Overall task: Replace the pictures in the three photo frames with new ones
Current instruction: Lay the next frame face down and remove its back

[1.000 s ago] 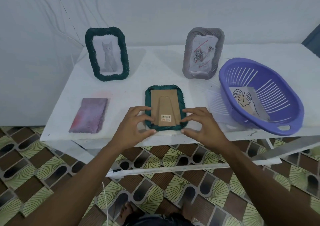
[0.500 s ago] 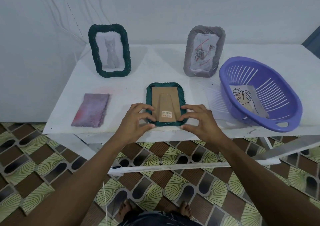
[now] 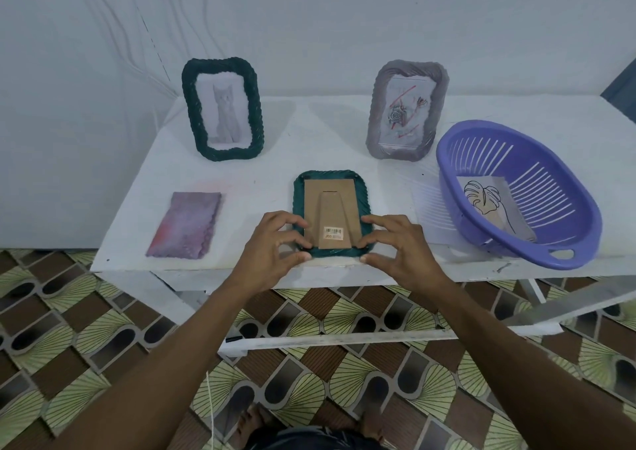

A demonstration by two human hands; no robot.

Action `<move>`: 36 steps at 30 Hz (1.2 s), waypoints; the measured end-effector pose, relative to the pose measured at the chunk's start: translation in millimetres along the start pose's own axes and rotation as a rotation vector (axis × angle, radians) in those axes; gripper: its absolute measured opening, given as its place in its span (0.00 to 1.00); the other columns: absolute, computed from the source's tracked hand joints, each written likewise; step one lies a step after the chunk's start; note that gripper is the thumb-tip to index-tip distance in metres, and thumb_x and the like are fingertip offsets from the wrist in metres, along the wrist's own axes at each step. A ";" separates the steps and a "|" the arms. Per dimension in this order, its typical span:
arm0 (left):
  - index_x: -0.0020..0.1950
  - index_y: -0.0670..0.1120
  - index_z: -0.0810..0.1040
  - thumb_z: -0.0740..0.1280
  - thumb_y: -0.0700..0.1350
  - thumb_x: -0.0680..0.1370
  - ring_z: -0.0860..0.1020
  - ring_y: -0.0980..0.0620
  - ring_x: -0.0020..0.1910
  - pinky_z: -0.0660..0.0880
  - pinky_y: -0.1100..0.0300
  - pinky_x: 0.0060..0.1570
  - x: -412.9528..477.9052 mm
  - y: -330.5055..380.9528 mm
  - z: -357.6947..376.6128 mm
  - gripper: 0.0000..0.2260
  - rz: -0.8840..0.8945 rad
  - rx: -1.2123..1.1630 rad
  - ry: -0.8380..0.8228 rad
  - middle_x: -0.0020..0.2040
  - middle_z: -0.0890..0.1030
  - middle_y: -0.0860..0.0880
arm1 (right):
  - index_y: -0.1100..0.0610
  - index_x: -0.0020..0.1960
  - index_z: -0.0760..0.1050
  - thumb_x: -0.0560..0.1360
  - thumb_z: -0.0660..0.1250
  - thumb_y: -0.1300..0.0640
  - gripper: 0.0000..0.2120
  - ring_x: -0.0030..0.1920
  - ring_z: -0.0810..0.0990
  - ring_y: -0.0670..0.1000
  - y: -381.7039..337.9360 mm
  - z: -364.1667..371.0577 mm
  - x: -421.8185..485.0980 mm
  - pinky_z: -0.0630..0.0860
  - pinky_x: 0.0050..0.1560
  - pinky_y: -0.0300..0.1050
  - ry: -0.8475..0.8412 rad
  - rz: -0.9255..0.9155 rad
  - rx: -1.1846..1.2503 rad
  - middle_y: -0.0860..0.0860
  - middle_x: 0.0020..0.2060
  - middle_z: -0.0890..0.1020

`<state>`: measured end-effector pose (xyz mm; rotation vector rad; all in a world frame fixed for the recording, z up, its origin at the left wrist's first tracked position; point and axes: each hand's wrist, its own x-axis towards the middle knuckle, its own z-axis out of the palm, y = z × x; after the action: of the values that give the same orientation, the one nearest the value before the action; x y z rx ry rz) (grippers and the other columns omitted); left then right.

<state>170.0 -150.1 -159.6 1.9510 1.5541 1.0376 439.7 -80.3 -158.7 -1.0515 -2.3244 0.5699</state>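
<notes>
A teal photo frame lies face down near the table's front edge, its brown cardboard back and stand facing up. My left hand pinches its lower left corner with curled fingers and thumb. My right hand pinches the lower right corner the same way. At the back left a dark green frame stands upright with a cat picture. A grey frame with a rose drawing stands at the back right. A leaf line drawing lies in the purple basket.
A purple-pink textured sheet lies flat at the table's left front. The white table stands against a white wall. The basket overhangs the front edge at the right. Patterned floor tiles and a white crossbar lie below the table.
Both hands stay at the face-down frame's lower corners and the frame has not visibly moved. The camera view has shifted slightly.
</notes>
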 end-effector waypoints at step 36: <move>0.70 0.59 0.64 0.57 0.61 0.73 0.63 0.42 0.72 0.58 0.37 0.68 61.3 45.9 45.7 0.26 -0.211 0.627 0.135 0.76 0.56 0.47 | 0.45 0.48 0.83 0.71 0.68 0.51 0.07 0.55 0.79 0.51 18.6 4.3 59.7 0.75 0.57 0.57 0.212 0.274 0.100 0.40 0.49 0.83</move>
<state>239.6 -99.0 -137.3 2.0517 2.3148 0.6481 413.8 -23.3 -155.5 -1.3247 -1.9639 0.6370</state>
